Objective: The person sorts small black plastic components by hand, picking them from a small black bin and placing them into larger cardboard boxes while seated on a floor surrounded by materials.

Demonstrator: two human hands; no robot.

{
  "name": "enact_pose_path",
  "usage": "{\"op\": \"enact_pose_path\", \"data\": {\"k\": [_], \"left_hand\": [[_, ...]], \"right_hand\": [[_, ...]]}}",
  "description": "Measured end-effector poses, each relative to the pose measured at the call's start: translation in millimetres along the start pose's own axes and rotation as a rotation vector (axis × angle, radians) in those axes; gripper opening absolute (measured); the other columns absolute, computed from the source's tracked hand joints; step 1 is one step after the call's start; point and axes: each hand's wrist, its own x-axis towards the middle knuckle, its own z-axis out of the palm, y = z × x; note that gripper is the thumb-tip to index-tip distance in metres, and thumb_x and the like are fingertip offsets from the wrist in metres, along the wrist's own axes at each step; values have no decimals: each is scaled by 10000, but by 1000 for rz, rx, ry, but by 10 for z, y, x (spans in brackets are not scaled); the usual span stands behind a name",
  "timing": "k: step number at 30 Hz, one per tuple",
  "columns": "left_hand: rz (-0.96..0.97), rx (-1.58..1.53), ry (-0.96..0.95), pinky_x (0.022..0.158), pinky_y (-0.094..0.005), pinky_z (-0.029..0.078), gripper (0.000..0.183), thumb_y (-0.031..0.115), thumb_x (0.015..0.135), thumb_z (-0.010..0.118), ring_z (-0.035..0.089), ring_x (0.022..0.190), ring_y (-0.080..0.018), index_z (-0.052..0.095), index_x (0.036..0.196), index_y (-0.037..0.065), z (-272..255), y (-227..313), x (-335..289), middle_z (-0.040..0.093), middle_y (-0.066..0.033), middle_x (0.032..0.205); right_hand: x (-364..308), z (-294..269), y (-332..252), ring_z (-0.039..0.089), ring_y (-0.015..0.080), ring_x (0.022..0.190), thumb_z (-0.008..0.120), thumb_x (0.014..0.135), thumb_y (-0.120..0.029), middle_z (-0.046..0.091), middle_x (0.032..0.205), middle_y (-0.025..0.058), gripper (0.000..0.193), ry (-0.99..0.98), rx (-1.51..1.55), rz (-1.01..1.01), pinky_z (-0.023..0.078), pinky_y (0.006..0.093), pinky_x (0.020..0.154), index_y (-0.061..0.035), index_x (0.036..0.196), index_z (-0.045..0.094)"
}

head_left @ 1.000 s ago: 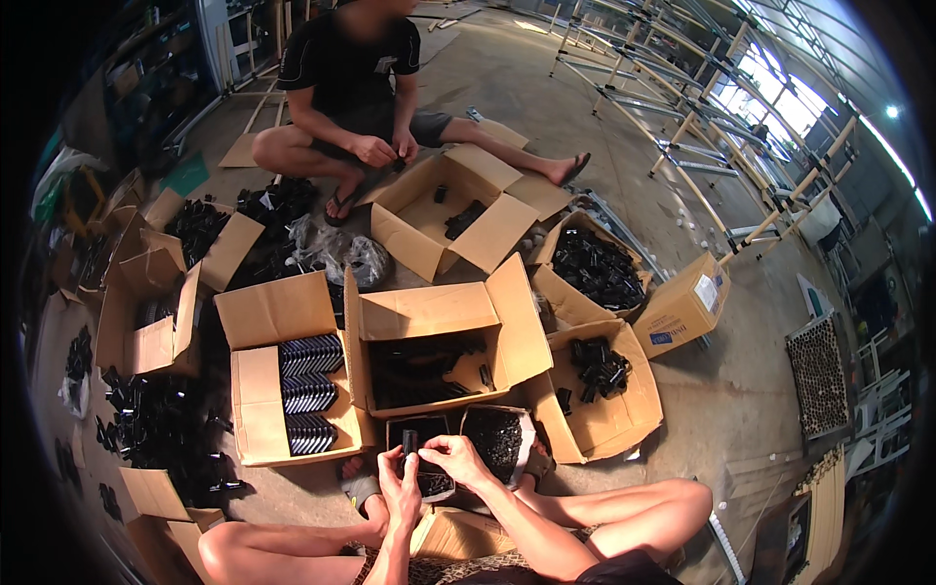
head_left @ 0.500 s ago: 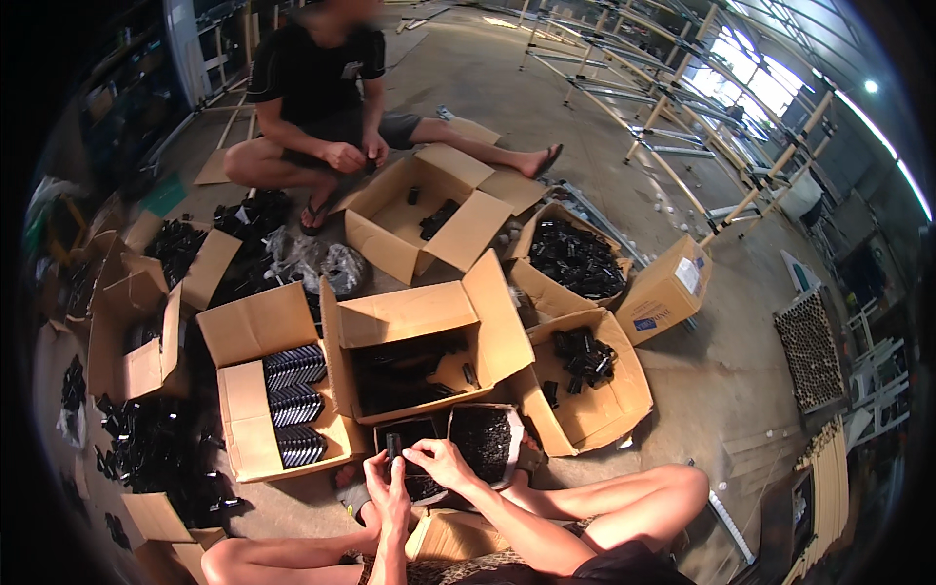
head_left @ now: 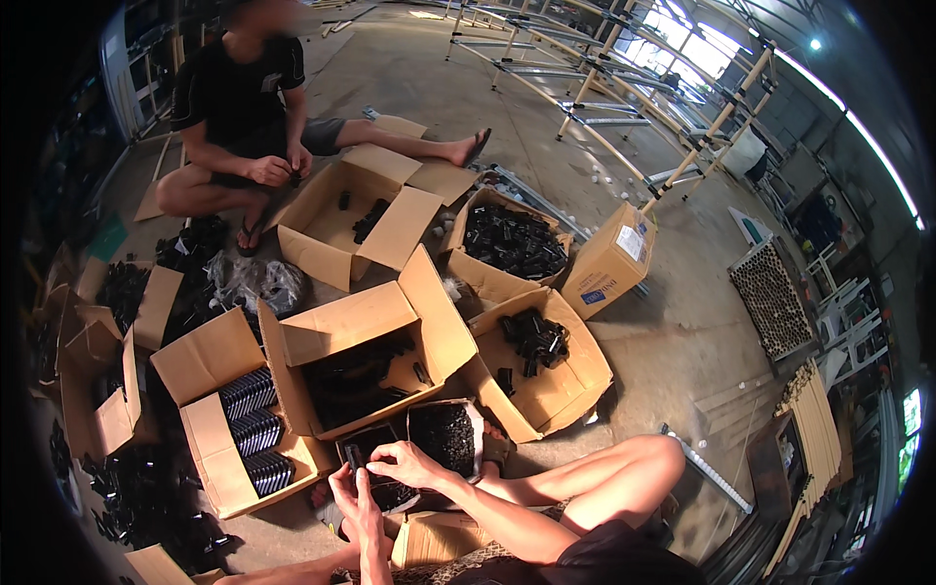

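My left hand (head_left: 357, 504) grips a small black plastic fitting (head_left: 352, 452), held upright between thumb and fingers. From the right, my right hand (head_left: 413, 466) meets it with fingers pinched together; whatever small thing sits between those fingertips is too small to make out. Just beyond my hands lies an open tray (head_left: 479, 429) filled with tiny dark pieces, with a darker compartment to its left, partly covered by my hands. A cardboard box (head_left: 210, 458) at the left holds neat stacked rows of black parts (head_left: 256, 431).
Open cartons stand ahead: a middle box (head_left: 444, 336), a right box (head_left: 575, 395) and a far box (head_left: 317, 249). Loose black parts (head_left: 146, 497) cover the floor at left. A person (head_left: 239, 107) sits opposite, handling a small dark piece. Pipe racks (head_left: 624, 97) stand behind.
The whole view has swung, so the boxes and the other person appear further left. My hands stay together at the black fitting, which now tilts slightly.
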Motion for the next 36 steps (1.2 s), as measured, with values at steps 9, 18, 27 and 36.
{"op": "enact_pose_path", "data": {"k": [9, 18, 27, 36], "left_hand": [[-17, -34, -25, 860, -237, 447, 249, 137, 997, 612, 543, 965, -104, 536, 1186, -6, 58, 44, -44, 582, -52, 1071], [-58, 0, -54, 875, -257, 465, 299, 114, 980, 636, 552, 985, -118, 528, 1232, -7, 54, 112, -1, 591, -61, 1076], [-92, -196, -12, 858, -227, 445, 288, 79, 973, 637, 533, 976, -90, 520, 1221, -8, -13, 5, 5, 584, -48, 1068], [-64, -183, -20, 876, -229, 443, 292, 65, 972, 631, 537, 983, -94, 516, 1230, -8, 8, 29, 36, 582, -47, 1067]], "right_hand": [[32, 43, 155, 658, 178, 808, 668, 930, -245, 695, 844, 125, 265, 62, 18, -49, 518, 350, 743, 15, 979, 670], [5, 100, 24, 656, 106, 811, 722, 872, -148, 722, 872, 80, 192, 180, 57, 5, 531, 285, 714, 11, 978, 708], [9, 94, -23, 597, 53, 730, 754, 882, -198, 712, 792, 33, 247, 120, 76, 71, 498, 254, 653, 31, 970, 716], [-1, 83, -103, 679, 207, 775, 697, 920, -253, 706, 857, 140, 295, 171, -20, -29, 522, 332, 704, 36, 977, 689]]}}
